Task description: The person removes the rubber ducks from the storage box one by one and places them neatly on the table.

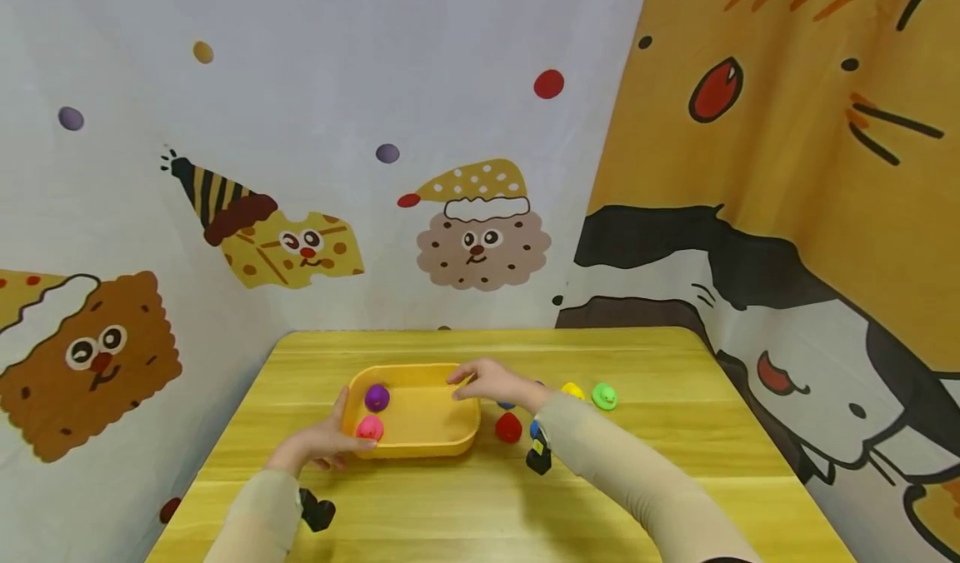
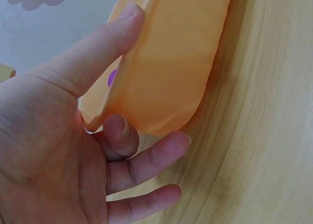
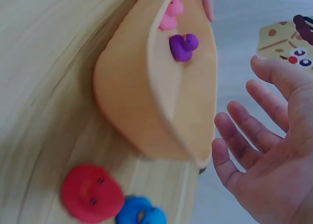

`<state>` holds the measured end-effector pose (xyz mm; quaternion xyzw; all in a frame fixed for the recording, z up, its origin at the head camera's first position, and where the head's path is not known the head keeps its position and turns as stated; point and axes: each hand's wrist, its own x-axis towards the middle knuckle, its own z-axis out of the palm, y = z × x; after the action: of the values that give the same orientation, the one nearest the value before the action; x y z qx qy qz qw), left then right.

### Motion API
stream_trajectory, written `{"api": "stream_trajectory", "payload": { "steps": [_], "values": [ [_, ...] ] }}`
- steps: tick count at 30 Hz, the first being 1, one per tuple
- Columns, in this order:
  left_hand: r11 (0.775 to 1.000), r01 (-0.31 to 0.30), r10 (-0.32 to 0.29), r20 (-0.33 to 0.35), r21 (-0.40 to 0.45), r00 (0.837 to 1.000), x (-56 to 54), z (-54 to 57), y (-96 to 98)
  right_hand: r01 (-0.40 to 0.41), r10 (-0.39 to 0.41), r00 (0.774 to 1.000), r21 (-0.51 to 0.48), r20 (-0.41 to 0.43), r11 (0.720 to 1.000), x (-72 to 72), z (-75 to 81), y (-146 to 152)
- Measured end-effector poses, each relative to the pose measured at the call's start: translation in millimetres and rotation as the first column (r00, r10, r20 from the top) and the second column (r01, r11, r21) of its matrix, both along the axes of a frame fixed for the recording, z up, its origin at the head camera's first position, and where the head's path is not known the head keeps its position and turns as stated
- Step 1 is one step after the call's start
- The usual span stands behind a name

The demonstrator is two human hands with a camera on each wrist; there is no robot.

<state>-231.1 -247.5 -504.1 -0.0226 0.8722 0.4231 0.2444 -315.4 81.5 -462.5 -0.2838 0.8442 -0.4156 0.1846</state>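
A yellow plastic tray (image 1: 420,450) with raised walls stands on the table, holding a purple rubber duck (image 1: 377,397) and a pink rubber duck (image 1: 369,430) at its left end. My left hand (image 1: 318,442) grips the tray's near left corner, the thumb lying along the rim; its other visible fingers are loosely bent in the left wrist view. Over the tray's right rim hovers my right hand (image 1: 491,380). Its fingers (image 3: 247,126) are spread and slightly bent, with nothing in them. In the right wrist view, the purple duck (image 3: 183,47) sits beside the pink one inside the tray.
Right of the tray lie a red duck (image 1: 508,427), a blue duck (image 3: 141,212), a yellow duck (image 1: 573,391) and a green duck (image 1: 604,396). My right forearm partly covers this group. Behind the wooden table (image 1: 420,513) hangs a printed cloth (image 1: 465,63).
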Motion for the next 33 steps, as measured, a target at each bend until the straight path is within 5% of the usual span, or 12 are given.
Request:
{"api": "stream_trajectory", "payload": {
  "steps": [13, 27, 33],
  "values": [
    [1.000, -0.025, 0.025, 0.012, -0.009, 1.000, 5.6, -0.9, -2.2, -0.114, 0.113, 0.993, 0.014, 0.031, 0.993, -9.1, -3.9, -62],
    [1.000, 0.001, -0.001, -0.007, 0.026, 1.000, 3.3, -1.0, -1.5, -0.093, 0.097, 0.972, -0.028, 0.214, 0.995, -6.0, -11.0, -100],
    [0.999, 0.002, -0.001, -0.021, 0.037, 1.000, 1.9, 2.1, 1.2, -0.086, 0.086, 0.970, -0.012, 0.228, 0.996, -6.0, -17.1, -111]
  ]
}}
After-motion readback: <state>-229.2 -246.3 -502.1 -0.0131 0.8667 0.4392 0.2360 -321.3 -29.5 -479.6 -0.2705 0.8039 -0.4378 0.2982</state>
